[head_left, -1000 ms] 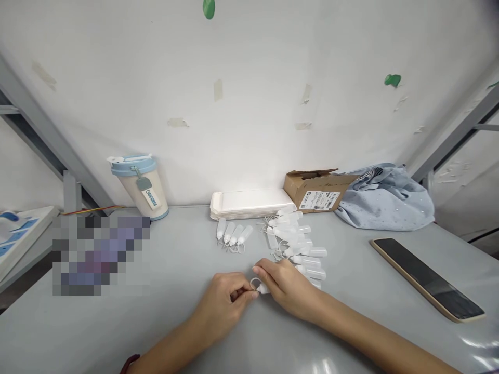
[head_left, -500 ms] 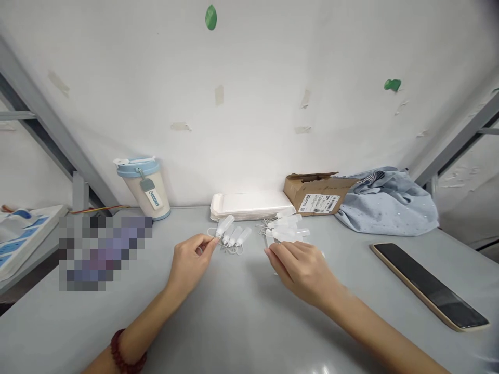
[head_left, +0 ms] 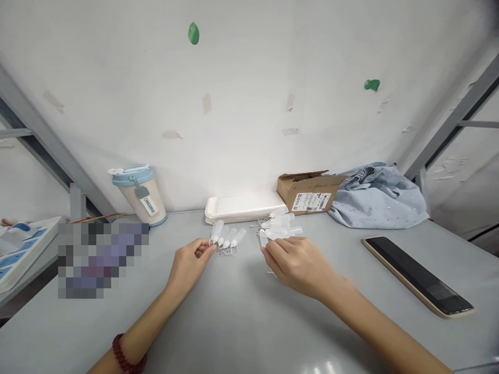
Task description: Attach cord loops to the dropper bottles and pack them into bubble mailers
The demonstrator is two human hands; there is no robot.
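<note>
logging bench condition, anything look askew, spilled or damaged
No spill shows. The cardboard box at the back has a ragged open top, perhaps torn. The squeeze bottles by the right hand lie jumbled, overlapping, unlike the neat row by the left hand. Tape scraps cling to the wall.

This looks like a plain workstation, though whether in a workshop or a home cannot be told. The landmark is an open brown cardboard box with a white printed label (head_left: 286,189). Beneath it spreads a smooth grey tabletop (head_left: 218,322); behind it rises a bare white wall with tape scraps (head_left: 241,93). Small translucent plastic bottles (head_left: 277,222) lie before it, a stack of flat white cartons (head_left: 245,204) just left. Personal belongings flank it: a cream-and-blue lidded tumbler (head_left: 156,200) well left, a black-screened phone (head_left: 421,275) to the right.
</note>
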